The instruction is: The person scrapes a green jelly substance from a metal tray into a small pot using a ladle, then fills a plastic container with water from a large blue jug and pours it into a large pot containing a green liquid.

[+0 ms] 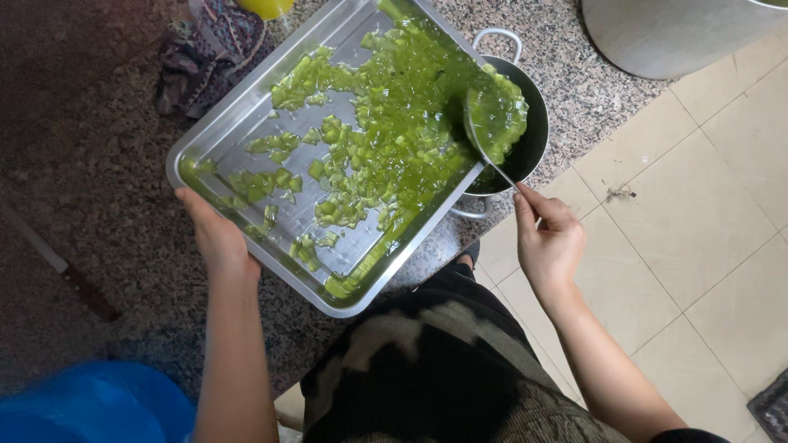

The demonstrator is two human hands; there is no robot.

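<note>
- Head view, far left: a blue plastic bag (98,404) lies at the corner of the speckled table (98,205).
- My left hand (215,238) is clamped on the near-left rim of the steel tray (238,115), thumb on the edge.
- Green jelly cubes (386,139) lie scattered over the tray, thickest toward its right side.
- A dark pot (533,139) sits just past the tray's right edge, cubes inside.
- My right hand (548,242) pinches the ladle (484,135) handle, its bowl over the pot.

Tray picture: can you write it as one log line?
left hand: holds tray | right hand: holds ladle | jelly: tray, pot
</note>
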